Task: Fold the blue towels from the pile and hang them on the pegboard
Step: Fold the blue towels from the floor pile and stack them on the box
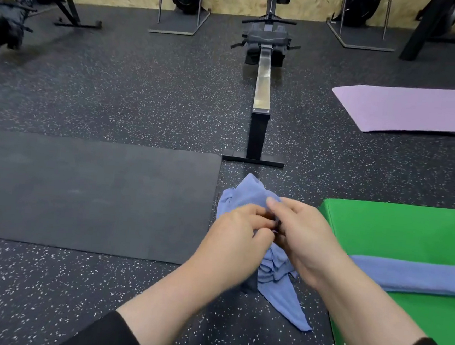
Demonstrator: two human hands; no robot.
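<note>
Blue towel (249, 193), crumpled and bunched, is pinched by both hands' curled fingers (255, 215).

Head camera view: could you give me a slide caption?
Both hands bunch a crumpled blue towel above the gym floor, beside a green mat.

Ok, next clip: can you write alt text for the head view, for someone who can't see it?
Both hands, left hand and right hand, grip a crumpled blue towel held over a speckled gym floor. A folded blue towel lies on a green mat to the right; a rowing machine stands ahead.
</note>
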